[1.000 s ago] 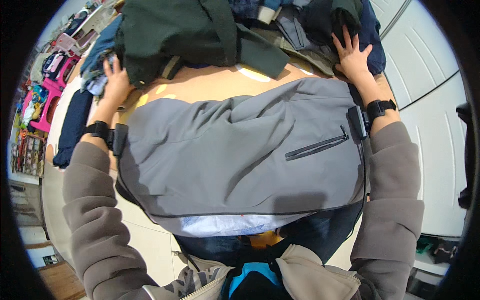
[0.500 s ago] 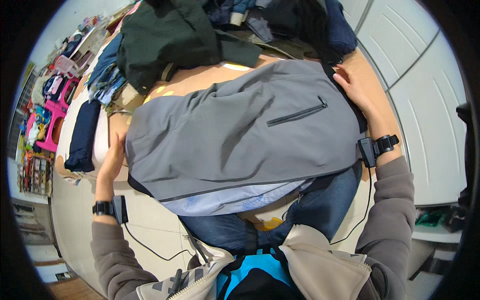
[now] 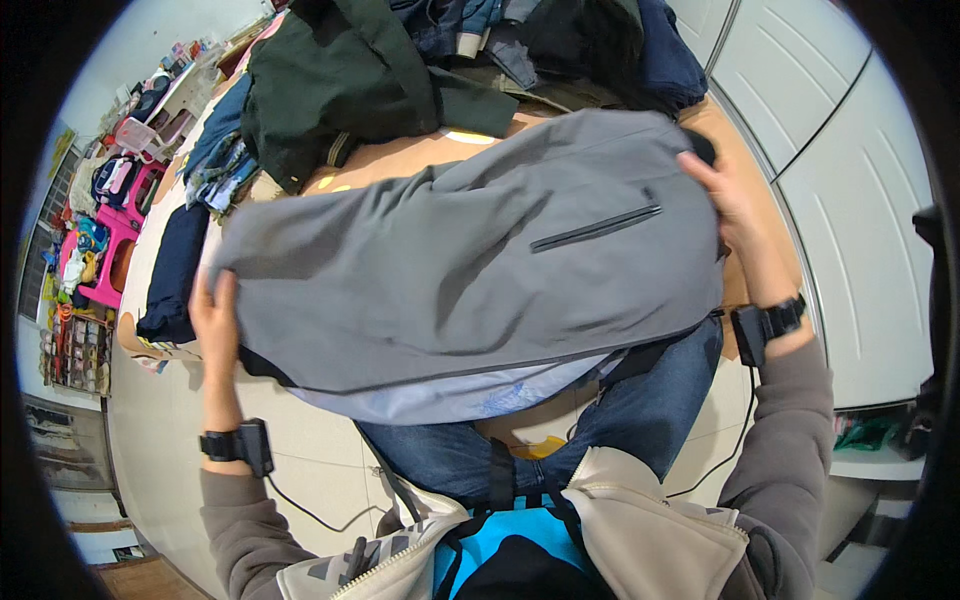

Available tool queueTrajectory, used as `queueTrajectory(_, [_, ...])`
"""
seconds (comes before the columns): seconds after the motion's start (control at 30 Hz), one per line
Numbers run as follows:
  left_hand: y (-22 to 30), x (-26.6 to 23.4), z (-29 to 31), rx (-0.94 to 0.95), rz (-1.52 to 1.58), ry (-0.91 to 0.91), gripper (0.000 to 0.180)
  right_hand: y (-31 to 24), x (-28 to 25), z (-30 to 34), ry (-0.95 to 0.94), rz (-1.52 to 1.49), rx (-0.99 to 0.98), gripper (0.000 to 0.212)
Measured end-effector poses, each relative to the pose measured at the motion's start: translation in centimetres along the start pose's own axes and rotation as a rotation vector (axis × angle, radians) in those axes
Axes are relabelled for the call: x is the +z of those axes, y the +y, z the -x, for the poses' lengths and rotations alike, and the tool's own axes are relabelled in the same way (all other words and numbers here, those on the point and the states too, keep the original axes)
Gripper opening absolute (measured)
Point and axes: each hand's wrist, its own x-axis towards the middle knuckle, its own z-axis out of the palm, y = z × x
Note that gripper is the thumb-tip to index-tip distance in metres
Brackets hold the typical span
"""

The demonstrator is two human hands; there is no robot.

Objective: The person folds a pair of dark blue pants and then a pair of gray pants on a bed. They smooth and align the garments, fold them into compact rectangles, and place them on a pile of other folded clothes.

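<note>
A grey jacket (image 3: 420,270) with a dark zipped pocket lies folded across my lap and the bed's edge, its pale blue patterned lining (image 3: 450,398) showing along the near side. My left hand (image 3: 213,308) grips its left end, thumb on top and fingers tucked under the cloth. At the opposite end, my right hand (image 3: 728,200) is closed on the jacket's edge, somewhat blurred, with its fingers partly beneath the fabric. A black collar-like part (image 3: 698,147) pokes out beside that hand.
A dark green garment (image 3: 340,90) and heaped jeans and dark clothes (image 3: 590,50) lie at the bed's far side. A navy folded bundle (image 3: 173,272) sits at the left edge. White cabinet doors (image 3: 850,190) stand right; pink stools (image 3: 118,240) are farther left.
Both hands have taken hold of the jacket's ends. The left end has shifted left and is pulled outward, and the right end is raised a little.
</note>
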Motion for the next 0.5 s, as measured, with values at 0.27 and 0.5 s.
queueTrajectory(0.27, [5.3, -0.1, -14.7, 0.324, -0.076, 0.165, 0.043, -5.9, -9.6, -3.9, 0.258, 0.059, -0.293, 0.046])
queueTrajectory(0.5, [-1.2, 14.6, -13.1, 0.313, -0.809, -0.196, 0.059, 3.4, -7.6, -10.0, 0.131, 1.075, -0.090, 0.065])
